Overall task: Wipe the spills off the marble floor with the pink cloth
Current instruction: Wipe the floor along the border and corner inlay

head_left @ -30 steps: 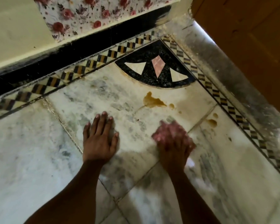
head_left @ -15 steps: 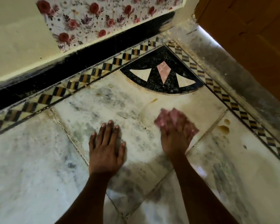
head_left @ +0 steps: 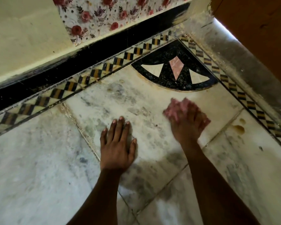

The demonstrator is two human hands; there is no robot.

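My right hand (head_left: 189, 124) presses the bunched pink cloth (head_left: 177, 108) onto the marble floor (head_left: 113, 101), just below the black corner inlay; the hand is blurred with motion. The cloth sticks out past my fingertips and to their left. My left hand (head_left: 118, 143) lies flat on the slab with fingers spread, holding nothing. Two brown spill spots (head_left: 238, 128) sit on the neighbouring slab to the right, beside the checkered border. The slab under the cloth shows only faint smears.
A black fan-shaped inlay (head_left: 177, 73) fills the corner. A checkered border strip (head_left: 94, 73) runs along a black skirting and a floral-papered wall (head_left: 104, 15). A wooden door (head_left: 258, 33) stands at the upper right above a grey sill.
The large brown puddle visible a second ago is gone from the slab. My right hand swept the cloth forward over it toward the inlay. The left hand stayed planted.
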